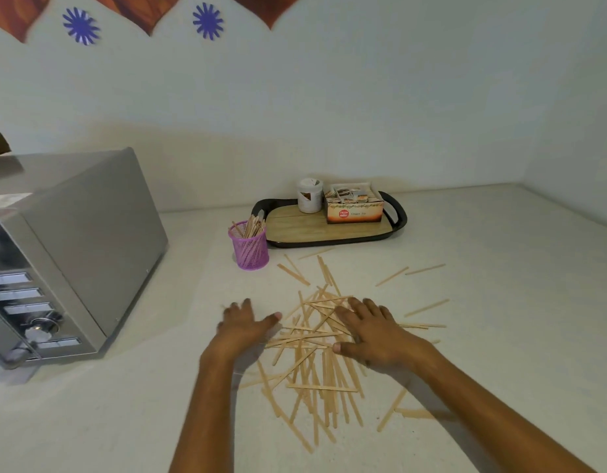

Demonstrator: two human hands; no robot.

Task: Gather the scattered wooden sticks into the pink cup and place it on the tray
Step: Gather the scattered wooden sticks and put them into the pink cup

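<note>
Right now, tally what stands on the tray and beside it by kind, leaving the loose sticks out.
Pink mesh cup, beside the tray, sticks in it: 1
White jar on the tray: 1
Open box of tea sachets on the tray: 1
Total: 3

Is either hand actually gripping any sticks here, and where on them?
Nothing is held. The left hand lies open beside the scattered wooden sticks; the right hand rests flat on top of them, fingers spread.
</note>
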